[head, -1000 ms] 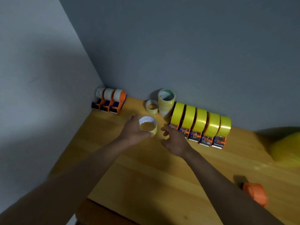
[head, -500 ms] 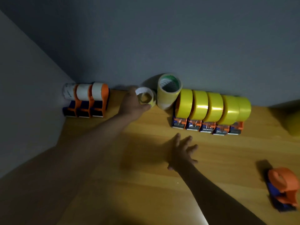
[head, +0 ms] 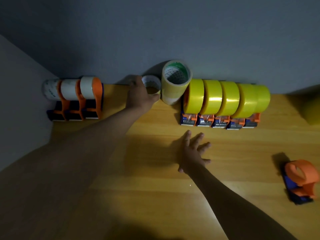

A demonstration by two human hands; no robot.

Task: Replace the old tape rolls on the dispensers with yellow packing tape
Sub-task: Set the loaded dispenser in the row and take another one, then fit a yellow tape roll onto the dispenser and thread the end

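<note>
My left hand (head: 138, 96) grips a nearly used-up tape roll (head: 152, 84) by the back wall, right beside a stack of spent rolls (head: 175, 82). Several dispensers loaded with yellow packing tape (head: 225, 99) stand in a row to the right of that stack. Three orange dispensers with old pale rolls (head: 79, 99) sit in the left corner. My right hand (head: 194, 151) rests on the wooden table (head: 242, 161) with its fingers spread, holding nothing. An orange dispenser without a roll (head: 301, 181) lies near the right edge.
A grey wall runs behind the row, and a lighter wall closes the left side. A yellow object (head: 310, 108) shows partly at the far right. Deep shadow covers the table's front left.
My left hand carried the small roll from mid-table back to the wall beside the stack. My right hand let go of it, drew back and flattened on the table. The view shifted down.
</note>
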